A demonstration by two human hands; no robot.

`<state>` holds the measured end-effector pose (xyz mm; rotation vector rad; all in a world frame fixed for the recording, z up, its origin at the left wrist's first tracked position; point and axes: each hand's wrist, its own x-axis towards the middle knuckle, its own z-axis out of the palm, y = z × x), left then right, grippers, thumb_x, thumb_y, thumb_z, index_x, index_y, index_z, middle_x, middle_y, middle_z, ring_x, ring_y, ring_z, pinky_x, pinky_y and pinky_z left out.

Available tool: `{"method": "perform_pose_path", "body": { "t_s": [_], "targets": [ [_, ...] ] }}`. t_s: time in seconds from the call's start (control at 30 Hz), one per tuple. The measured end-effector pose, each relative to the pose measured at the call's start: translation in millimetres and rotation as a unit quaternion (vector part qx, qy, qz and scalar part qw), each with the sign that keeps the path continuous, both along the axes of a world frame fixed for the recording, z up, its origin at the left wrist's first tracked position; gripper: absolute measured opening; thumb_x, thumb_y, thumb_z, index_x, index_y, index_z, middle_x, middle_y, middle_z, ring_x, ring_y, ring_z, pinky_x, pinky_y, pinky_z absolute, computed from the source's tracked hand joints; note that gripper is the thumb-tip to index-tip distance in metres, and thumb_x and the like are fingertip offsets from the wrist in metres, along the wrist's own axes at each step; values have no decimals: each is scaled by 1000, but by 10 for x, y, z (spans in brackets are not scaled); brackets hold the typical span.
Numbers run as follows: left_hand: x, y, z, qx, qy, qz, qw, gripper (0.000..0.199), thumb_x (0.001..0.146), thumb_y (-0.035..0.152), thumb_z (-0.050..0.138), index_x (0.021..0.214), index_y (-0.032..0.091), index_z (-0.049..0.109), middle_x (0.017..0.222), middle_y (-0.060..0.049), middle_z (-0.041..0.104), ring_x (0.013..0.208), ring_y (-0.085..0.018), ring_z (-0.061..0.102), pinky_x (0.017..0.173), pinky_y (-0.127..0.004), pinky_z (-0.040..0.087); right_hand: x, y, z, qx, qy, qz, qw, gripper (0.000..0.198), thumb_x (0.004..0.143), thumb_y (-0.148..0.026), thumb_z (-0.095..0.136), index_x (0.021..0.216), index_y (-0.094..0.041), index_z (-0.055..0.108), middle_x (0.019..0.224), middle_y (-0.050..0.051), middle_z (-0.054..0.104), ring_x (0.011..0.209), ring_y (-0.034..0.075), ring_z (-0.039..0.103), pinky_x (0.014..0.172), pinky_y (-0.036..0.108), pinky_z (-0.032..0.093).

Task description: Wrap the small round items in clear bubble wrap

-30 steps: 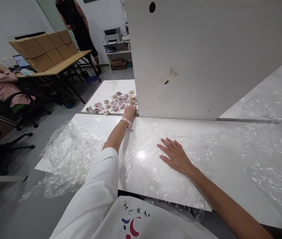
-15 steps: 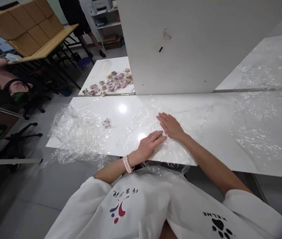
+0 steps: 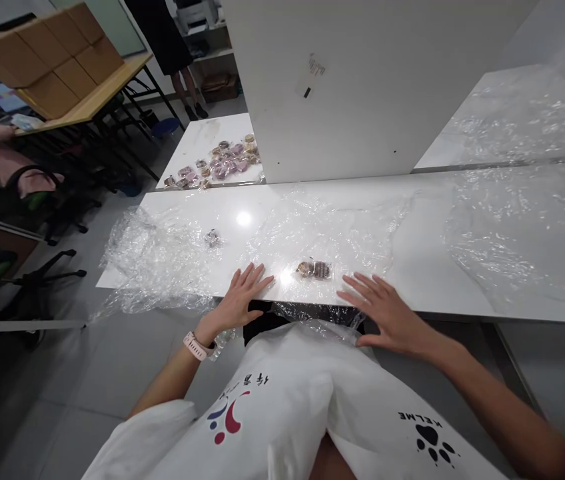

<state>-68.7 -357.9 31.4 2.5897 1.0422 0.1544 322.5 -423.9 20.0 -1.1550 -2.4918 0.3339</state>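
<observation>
A small brown and tan item (image 3: 314, 269), too small to name, lies on clear plastic film (image 3: 332, 227) near the front edge of the white table (image 3: 422, 267). To its left, my left hand (image 3: 238, 297) is open with fingers spread on the film at the edge. My right hand (image 3: 387, 313) is also open, fingers spread, on the other side of the item. Neither hand touches the item. Another small wrapped item (image 3: 212, 238) sits beside a crumpled heap of film (image 3: 157, 260) at the left.
Several small wrapped pieces (image 3: 227, 160) lie on a white surface behind. A white panel (image 3: 352, 113) rises at the table's back edge. More film (image 3: 522, 240) covers the right end. Stacked cartons (image 3: 57, 60) stand on a wooden table; a seated person (image 3: 2, 153) is at far left.
My hands have drawn apart and back toward the table's front edge. The brown and tan item, hidden under them before, now shows between them.
</observation>
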Motion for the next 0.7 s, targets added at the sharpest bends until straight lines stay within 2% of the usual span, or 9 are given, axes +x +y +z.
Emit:
{"method": "perform_pose_path", "body": {
  "t_s": [0.1,0.17,0.2,0.33,0.4,0.47,0.53,0.6,0.7],
  "targets": [
    [-34,1,-158,29,-47,49,997,38,96,39,58,133,31,60,156,-5,45,151,-30,27,123,-61,15,-229,-301,-304,76,37,-44,995,39,96,-34,60,135,-30,59,147,6,54,141,30,44,115,54,33],
    [76,58,-174,49,-99,58,992,18,97,37,57,103,27,71,138,-3,63,143,-28,42,123,-59,19,-401,-296,-389,97,116,-78,985,19,96,-22,59,111,-29,69,128,3,69,127,25,58,112,50,39],
    [141,104,-149,55,-123,59,989,19,98,36,56,93,26,71,128,-3,69,136,-26,50,122,-58,21,-462,-252,-377,89,160,-96,978,13,96,-21,59,101,-28,70,118,2,73,118,23,64,109,48,41],
    [335,411,48,62,-168,96,979,25,102,32,46,87,22,63,86,-1,73,87,-17,68,115,-52,35,-471,73,-110,-61,277,-219,933,20,97,-34,55,86,-25,69,92,1,76,87,20,71,89,40,52],
    [406,635,104,54,-148,133,978,26,102,33,42,86,22,60,69,2,66,65,-15,62,98,-46,49,-381,307,11,-146,287,-298,898,28,95,-42,55,80,-23,68,79,1,72,74,19,69,74,34,52],
    [483,867,96,35,-101,167,980,24,101,34,44,87,21,59,59,3,60,55,-16,56,76,-38,52,-298,564,53,-189,246,-361,879,33,91,-48,58,74,-21,67,70,1,68,66,19,65,66,32,48],
    [559,1046,50,18,-40,186,982,18,99,31,50,89,20,61,57,2,59,53,-17,55,65,-35,50,-258,781,37,-203,156,-397,881,29,86,-47,61,75,-21,68,69,2,65,66,20,62,63,32,45],
    [619,1115,12,50,-13,200,978,9,94,23,54,93,19,62,67,-3,65,63,-21,61,70,-39,50,-265,892,16,-179,70,-412,890,25,84,-42,63,94,-21,71,81,4,68,75,24,64,64,34,45],
    [680,986,2,165,-96,177,966,22,92,13,51,109,19,62,100,-11,70,95,-27,65,87,-49,50,-332,834,22,-34,31,-409,911,43,90,-38,56,128,-19,61,115,13,67,103,32,62,78,41,49]
  ]
}}
